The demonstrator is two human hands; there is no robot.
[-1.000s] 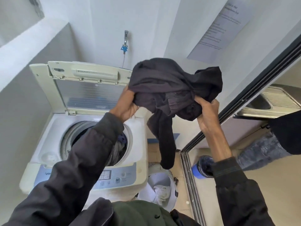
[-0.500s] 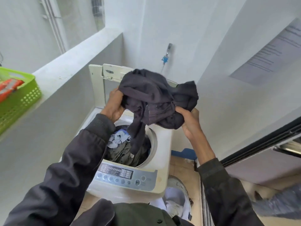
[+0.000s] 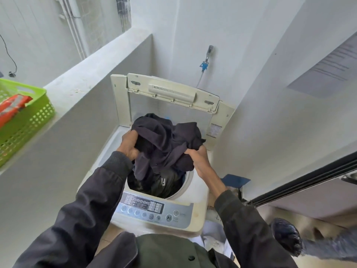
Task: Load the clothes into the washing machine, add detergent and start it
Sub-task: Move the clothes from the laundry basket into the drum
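A white top-loading washing machine (image 3: 197,192) stands in front of me with its lid (image 3: 170,93) raised against the wall. A bunched dark garment (image 3: 166,140) hangs right over the drum opening, its lower end reaching down onto the dark clothes (image 3: 164,182) inside. My left hand (image 3: 129,146) grips the garment's left side. My right hand (image 3: 199,159) grips its right side over the drum's right rim. The control panel (image 3: 152,208) runs along the machine's near edge.
A green basket (image 3: 29,120) holding a red-orange packet (image 3: 11,107) sits on the ledge to the left. A tap (image 3: 207,55) is on the back wall. A white laundry basket (image 3: 216,236) and another person's dark shoe (image 3: 287,238) are on the floor at right.
Both hands have lowered the dark garment from chest height to the drum opening. It now covers the pale clothes seen earlier. My view has turned left and moved closer.
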